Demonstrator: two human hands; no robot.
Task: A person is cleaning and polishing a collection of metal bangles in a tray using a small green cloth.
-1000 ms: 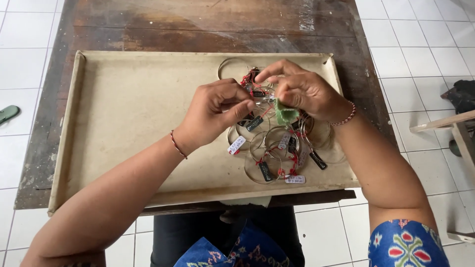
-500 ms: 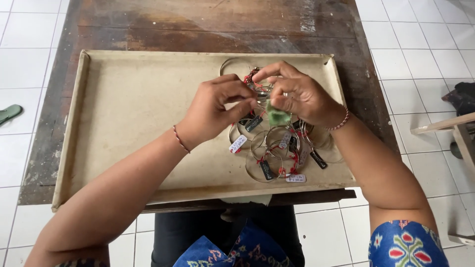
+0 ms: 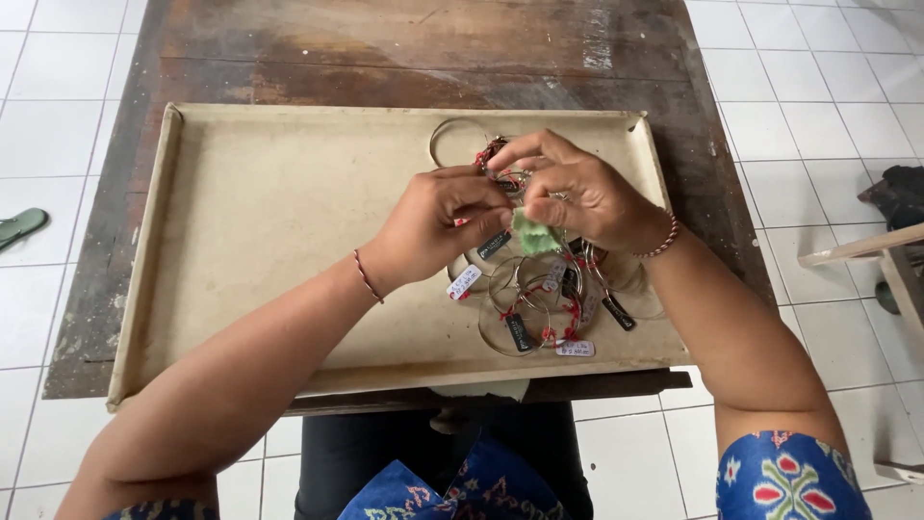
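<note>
Bangles (image 3: 539, 299) of thin silver wire lie heaped in the right half of a shallow beige tray (image 3: 269, 212), each tied with red thread to a small tag, some tags black and some white. One bangle (image 3: 454, 137) pokes out beyond the hands toward the tray's far edge. The heap sits directly under and just in front of both hands.

The left hand (image 3: 433, 221) hovers over the heap with its fingers curled inward, fingertips pinched narrowly on something small at the point where it meets the other hand; a black tag (image 3: 495, 245) hangs just below it. What exactly the pinch closes on is too small to tell. A thin red bracelet (image 3: 364, 276) circles the left wrist.

The right hand (image 3: 577, 197) is raised just above the pile, thumb and forefinger drawn together in a narrow grip around a bit of red thread and wire near the top of the heap, while a small scrap of green cloth (image 3: 535, 235) is tucked under its palm and lower fingers. A beaded bracelet (image 3: 664, 236) sits on the right wrist.

The tray rests on a worn, dark wooden tabletop (image 3: 404, 48), which stands on a white tiled floor (image 3: 58, 116). A green sandal (image 3: 21, 225) lies on the tiles to the far left. The person's sleeve (image 3: 789, 477) at lower right is blue with a red and white pattern.
</note>
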